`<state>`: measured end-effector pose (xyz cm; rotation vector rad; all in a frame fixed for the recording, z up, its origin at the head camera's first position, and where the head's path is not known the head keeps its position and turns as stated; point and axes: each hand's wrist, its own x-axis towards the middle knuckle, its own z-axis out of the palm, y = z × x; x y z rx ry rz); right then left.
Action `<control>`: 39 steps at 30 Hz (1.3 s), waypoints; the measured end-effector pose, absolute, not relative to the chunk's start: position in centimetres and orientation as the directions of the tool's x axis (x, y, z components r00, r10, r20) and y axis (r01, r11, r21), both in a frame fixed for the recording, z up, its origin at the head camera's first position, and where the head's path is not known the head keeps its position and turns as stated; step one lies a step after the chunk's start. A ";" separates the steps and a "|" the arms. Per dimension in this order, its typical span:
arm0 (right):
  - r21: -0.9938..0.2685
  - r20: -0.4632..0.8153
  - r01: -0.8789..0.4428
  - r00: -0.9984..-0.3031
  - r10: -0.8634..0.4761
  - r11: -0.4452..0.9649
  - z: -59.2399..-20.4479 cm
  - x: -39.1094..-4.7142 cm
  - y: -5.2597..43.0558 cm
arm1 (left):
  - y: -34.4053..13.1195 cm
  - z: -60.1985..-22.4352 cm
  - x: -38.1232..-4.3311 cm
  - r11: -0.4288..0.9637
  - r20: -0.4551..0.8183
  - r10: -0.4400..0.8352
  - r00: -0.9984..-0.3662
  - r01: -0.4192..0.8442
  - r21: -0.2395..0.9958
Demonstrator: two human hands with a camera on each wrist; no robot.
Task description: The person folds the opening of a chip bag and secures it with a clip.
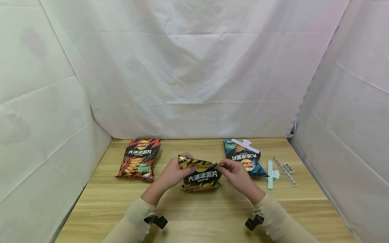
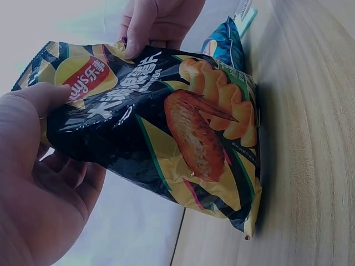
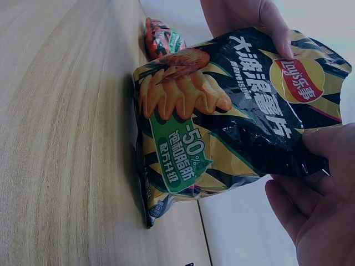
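Note:
A black and gold bag of potato chips point(image 1: 203, 178) stands upright on the table between my hands, its bottom edge touching the wood. My left hand point(image 1: 177, 170) pinches the upper part of the bag on one side, thumb on the printed front. On the other side my right hand point(image 1: 238, 174) pinches the upper part too, with its thumb point(image 3: 321, 141) on the front. The top strip looks bent over in the head view. In the left wrist view, a chicken wing and wavy chips are printed on the bag point(image 2: 194, 133).
A red chip bag point(image 1: 138, 158) lies at the back left. A blue chip bag point(image 1: 246, 158) at the back right bears a white clip point(image 1: 245, 145). Near it lie a mint green clip point(image 1: 270, 174) and a clear-looking clip point(image 1: 285, 171). White curtains point(image 1: 194, 84) surround the table.

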<state>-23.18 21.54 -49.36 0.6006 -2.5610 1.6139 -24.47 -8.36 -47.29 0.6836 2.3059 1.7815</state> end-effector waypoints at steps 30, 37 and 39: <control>-0.917 0.250 -0.299 -0.946 -0.205 0.264 -49.5 -23.0 21.8 | -8.9 -41.4 -26.2 0.419 0.317 0.525 -0.790 0.564 0.712; -0.920 0.247 -0.295 -0.948 -0.201 0.259 -49.7 -23.3 22.0 | -6.9 -38.9 -26.6 0.619 0.261 0.655 -0.709 0.702 0.353; -0.919 0.246 -0.294 -0.949 -0.199 0.263 -49.8 -23.3 22.1 | -6.4 -38.5 -26.8 0.633 0.231 0.681 -0.695 0.717 0.292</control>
